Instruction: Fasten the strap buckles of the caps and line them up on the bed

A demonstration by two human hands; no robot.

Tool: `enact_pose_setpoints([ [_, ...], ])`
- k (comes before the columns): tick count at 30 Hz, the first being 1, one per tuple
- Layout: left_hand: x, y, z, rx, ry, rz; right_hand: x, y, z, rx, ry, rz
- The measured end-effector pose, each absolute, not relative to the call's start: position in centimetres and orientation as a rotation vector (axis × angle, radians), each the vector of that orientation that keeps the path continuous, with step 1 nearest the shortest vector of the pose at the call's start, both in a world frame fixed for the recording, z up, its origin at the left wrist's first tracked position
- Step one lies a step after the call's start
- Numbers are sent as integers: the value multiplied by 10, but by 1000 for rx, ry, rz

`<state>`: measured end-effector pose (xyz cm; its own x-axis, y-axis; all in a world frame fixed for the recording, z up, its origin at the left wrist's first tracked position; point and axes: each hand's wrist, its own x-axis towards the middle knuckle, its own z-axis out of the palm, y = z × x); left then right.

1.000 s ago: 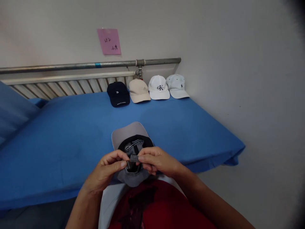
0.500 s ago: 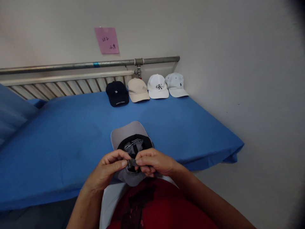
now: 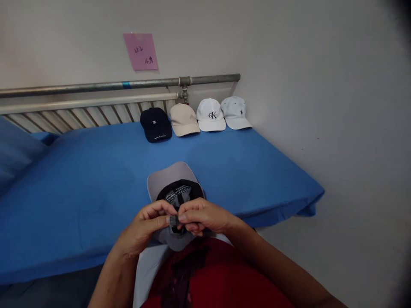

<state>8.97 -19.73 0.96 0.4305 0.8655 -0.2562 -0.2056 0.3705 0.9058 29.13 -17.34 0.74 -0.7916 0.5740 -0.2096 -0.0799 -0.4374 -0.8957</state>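
Note:
I hold a grey cap [image 3: 171, 177] upside down over the near edge of a blue bed [image 3: 96, 179], its brim pointing away and its dark lining showing. My left hand [image 3: 144, 229] and my right hand [image 3: 202, 216] meet at the cap's back, each pinching the small dark strap buckle [image 3: 174, 220] between thumb and forefinger. Both hands are closed on that strap.
Several caps line the far end of the bed: navy [image 3: 155, 124], beige [image 3: 184, 119], white with a logo [image 3: 210, 114] and pale white [image 3: 235, 112]. Behind them run a metal pipe [image 3: 122, 84] and a slatted rail. A pink note [image 3: 140, 51] hangs on the wall. A blue pillow [image 3: 16, 149] lies left.
My fingertips have closed together over the strap buckle, which now shows less between them. The view has shifted slightly, so the scene sits a little further left.

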Motion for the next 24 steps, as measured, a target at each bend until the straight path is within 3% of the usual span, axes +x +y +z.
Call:
enact_pose_setpoints([
  [5, 89, -198, 12, 930, 912, 862, 289, -179, 17, -873, -1443, 1950],
  [11, 92, -199, 14, 897, 865, 869, 288, -188, 31, -822, -1784, 1331],
  [24, 93, -199, 18, 918, 883, 846, 283, -193, 27, -720, -1971, 932],
])
